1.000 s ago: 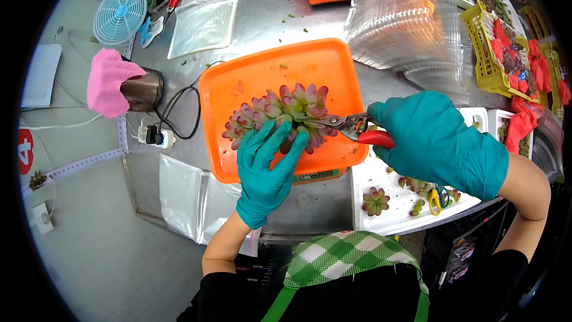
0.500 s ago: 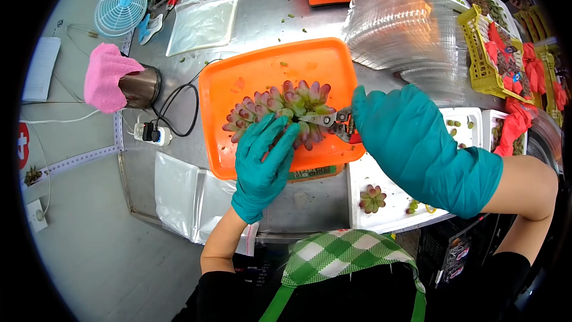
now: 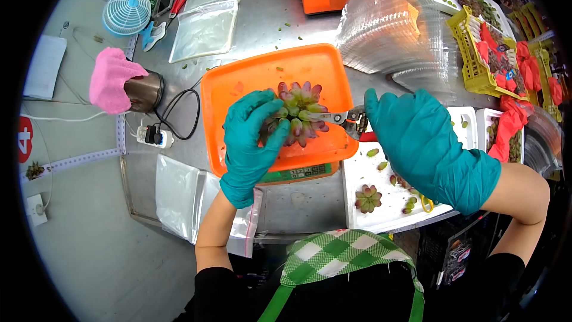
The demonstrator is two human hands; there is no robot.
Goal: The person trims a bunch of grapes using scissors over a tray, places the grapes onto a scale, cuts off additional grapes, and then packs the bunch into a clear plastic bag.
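A clump of green and reddish-pink succulents [image 3: 304, 107] is over the orange tray [image 3: 221, 86]. My left hand [image 3: 253, 140], in a teal glove, is closed around the clump's left side and hides that part. Gloved in teal too, my right hand [image 3: 417, 143] grips the pruning shears [image 3: 338, 117] by their red handle. The shears point left, and their blades reach the right side of the clump, partly hidden among its leaves. A scale with a green panel [image 3: 301, 173] shows beneath the tray's front edge.
A white foam tray [image 3: 360, 173] at front right holds a loose succulent rosette [image 3: 368, 199] and leaves. Clear plastic lids [image 3: 396, 30] are stacked behind it. Plastic bags [image 3: 179, 197], a black cable [image 3: 179, 92] and a pink cloth [image 3: 113, 80] are on the left.
My left hand has moved up and closed round the clump's left side, where its fingers earlier lay along the front. My right hand and the shears have shifted slightly right.
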